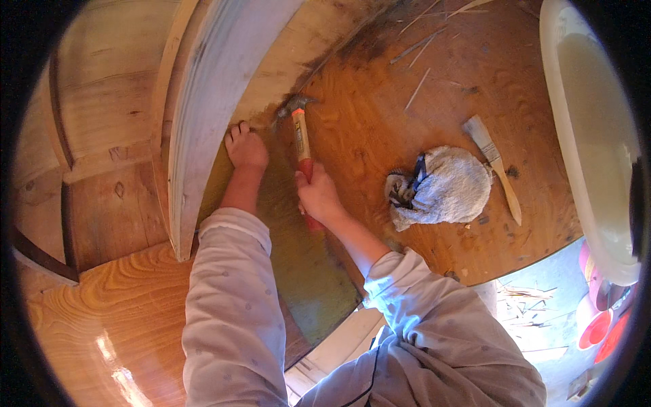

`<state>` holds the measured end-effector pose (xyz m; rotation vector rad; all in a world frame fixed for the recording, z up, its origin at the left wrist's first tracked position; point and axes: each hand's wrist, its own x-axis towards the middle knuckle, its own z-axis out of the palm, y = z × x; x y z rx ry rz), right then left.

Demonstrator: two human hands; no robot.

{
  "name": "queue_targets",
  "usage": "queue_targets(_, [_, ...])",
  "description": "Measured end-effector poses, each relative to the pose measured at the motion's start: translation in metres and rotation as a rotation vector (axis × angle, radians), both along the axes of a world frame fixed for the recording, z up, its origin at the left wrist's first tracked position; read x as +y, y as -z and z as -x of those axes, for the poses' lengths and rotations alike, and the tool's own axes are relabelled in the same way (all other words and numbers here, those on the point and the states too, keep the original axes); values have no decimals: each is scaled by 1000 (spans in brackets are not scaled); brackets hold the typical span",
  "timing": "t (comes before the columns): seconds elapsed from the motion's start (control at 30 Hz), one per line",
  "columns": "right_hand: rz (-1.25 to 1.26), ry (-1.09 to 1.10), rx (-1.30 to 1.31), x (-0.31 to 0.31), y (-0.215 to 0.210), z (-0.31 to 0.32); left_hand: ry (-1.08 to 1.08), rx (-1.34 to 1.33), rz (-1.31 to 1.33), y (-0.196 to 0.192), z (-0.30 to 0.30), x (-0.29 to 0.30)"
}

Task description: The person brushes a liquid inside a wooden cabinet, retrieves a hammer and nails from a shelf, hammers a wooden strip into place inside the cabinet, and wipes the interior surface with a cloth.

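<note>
My right hand [317, 193] is wrapped around the red grip of a hammer [302, 139] with a wooden-coloured handle and an orange band. The hammer's dark metal head lies at the seam where a pale wooden board [271, 71] meets the brown wooden tabletop [359, 149]. Left of the hammer, my left hand [245, 146] rests against the foot of the pale board, fingers slightly bent and apart. Its fingertips are partly hidden. A greenish-yellow flat patch [298, 271] lies beneath my forearms.
A curved wooden rim [210, 88] rises at left beside a ribbed wooden frame [108, 176]. To the right are a crumpled grey cloth [451, 186], a flat paintbrush [498, 163] and a large white basin [566, 136]. Thin wood splinters [417, 88] lie at the far side.
</note>
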<state>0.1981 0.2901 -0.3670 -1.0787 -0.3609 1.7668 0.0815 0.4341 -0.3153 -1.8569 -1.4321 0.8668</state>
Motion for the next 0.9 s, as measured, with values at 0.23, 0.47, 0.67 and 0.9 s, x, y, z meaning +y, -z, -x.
queue_targets(0.23, [-3,-82,50,10,7,24,-18,-91,-4,-5,-10,-1])
queue_targets(0.47, [-3,72,-31,14,16,35,8,-47,-12,0,-15,4])
queue_targets(0.67, [39,-57,59,3,-10,4,-35,-70,6,-4,-8,-3])
queue_targets(0.9, [-15,-85,-119,15,15,45,-21,-53,-28,-1,-13,2])
